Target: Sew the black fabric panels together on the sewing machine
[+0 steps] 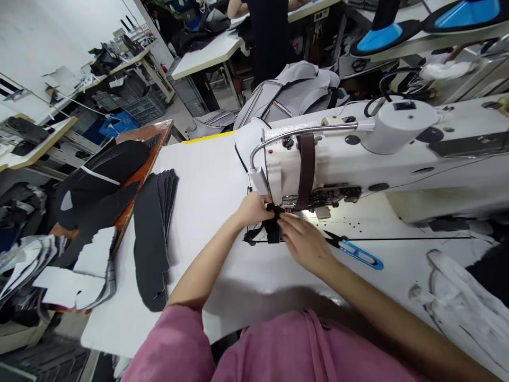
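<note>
A small black fabric piece lies under the head of a white sewing machine, near the needle area. My left hand is at its far left side, fingers closed on the fabric by the machine head. From the right, my right hand reaches in with fingers stretched and close together, the tips touching the fabric's right edge. The needle itself is hidden behind my hands and the machine head. Just right of my right hand lies a pair of blue-handled thread snips.
Stacked dark grey fabric panels lie on the white table at left. Beyond them, an orange-brown board bears more dark pieces. Grey fabric is heaped behind the machine. White sheeting lies at right. Another person stands beyond.
</note>
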A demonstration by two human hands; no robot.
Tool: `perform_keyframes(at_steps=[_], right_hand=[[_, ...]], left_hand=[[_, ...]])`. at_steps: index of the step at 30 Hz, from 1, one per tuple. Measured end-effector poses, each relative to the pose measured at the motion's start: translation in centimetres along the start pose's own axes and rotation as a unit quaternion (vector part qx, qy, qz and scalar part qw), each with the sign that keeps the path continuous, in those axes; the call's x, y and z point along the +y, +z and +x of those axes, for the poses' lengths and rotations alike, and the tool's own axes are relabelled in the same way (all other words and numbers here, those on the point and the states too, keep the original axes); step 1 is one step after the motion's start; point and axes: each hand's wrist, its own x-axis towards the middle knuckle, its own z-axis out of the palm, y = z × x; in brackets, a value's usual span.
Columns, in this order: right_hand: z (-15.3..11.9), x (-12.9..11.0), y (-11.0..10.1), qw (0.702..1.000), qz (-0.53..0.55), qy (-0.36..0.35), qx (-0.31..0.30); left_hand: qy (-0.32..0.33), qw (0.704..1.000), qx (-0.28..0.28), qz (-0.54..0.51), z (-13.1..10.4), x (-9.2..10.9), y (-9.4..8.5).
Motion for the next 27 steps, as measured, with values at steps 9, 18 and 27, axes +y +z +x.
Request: perform_keyframes(at_steps=[9, 18, 27], right_hand=[[0.4, 1.9, 0.5, 0.992, 0.048, -0.097, -0.062], [-0.1, 3.3, -0.6, 0.985, 0.06, -0.124, -0.103], [0.2, 4.3, -0.5, 0.985, 0.046, -0.115, -0.119]], left_hand=[[0.082, 0.958, -0.069, 0.265, -2.2, 3.4, 1.5], [0.022, 0.969, -0.032, 0.246, -3.8, 4.9, 3.0], [-0.021, 0.973, 0.004, 0.229, -3.3, 5.9, 4.0]])
